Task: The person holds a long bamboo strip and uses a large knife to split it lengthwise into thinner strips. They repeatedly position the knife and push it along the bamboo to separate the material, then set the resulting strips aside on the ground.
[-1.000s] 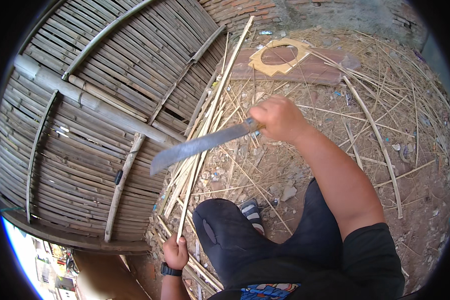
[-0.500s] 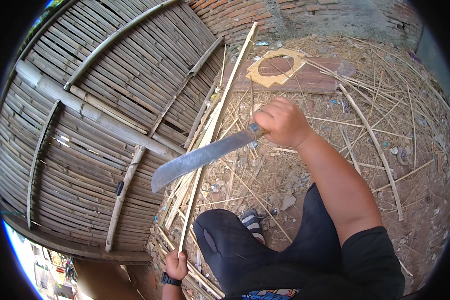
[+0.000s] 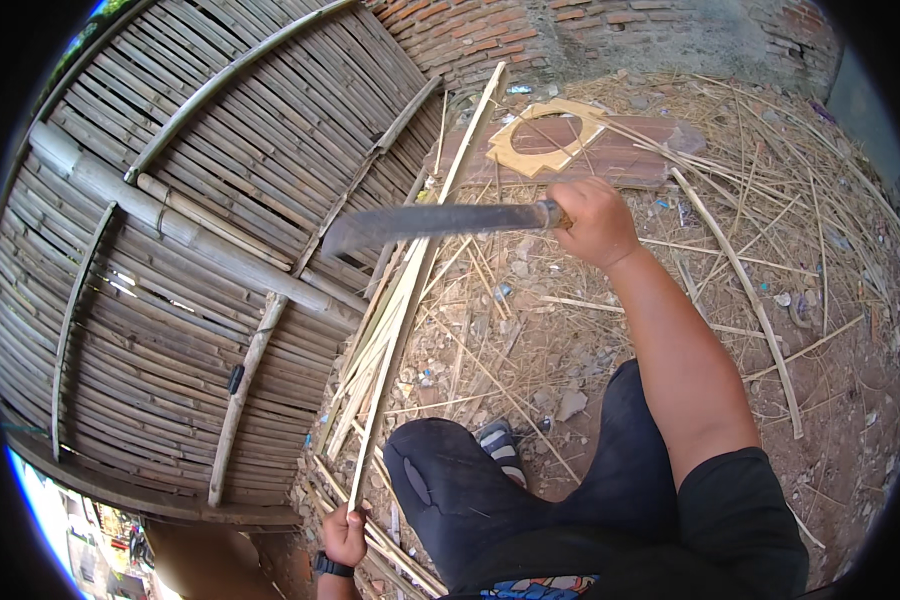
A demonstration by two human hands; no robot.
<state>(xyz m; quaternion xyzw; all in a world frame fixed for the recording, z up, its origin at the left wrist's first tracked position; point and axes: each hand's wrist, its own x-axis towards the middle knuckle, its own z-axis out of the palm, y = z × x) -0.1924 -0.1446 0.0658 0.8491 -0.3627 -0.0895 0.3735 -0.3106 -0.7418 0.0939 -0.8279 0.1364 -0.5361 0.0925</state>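
My right hand (image 3: 594,220) is closed round the wooden handle of a machete (image 3: 440,222), held up in front of me. Its long, broad blade points left, nearly level, and passes above a long pale bamboo strip (image 3: 403,315). At the lower left, my left hand (image 3: 345,535), with a black watch on the wrist, grips the near end of this strip. The strip slants away from me toward the brick wall. More split bamboo strips (image 3: 365,375) lie on the ground just left of it.
A slatted bamboo wall (image 3: 200,120) stands close on the left, and a brick wall (image 3: 470,40) closes off the back. A yellowish board with a round hole (image 3: 510,158) lies on a brown plank (image 3: 630,172). Loose strips and shavings litter the ground at right.
The machete has swung from slanting down-left to nearly level, its tip higher. My right hand has shifted slightly right. The held strip's far end has dipped a little lower in view.
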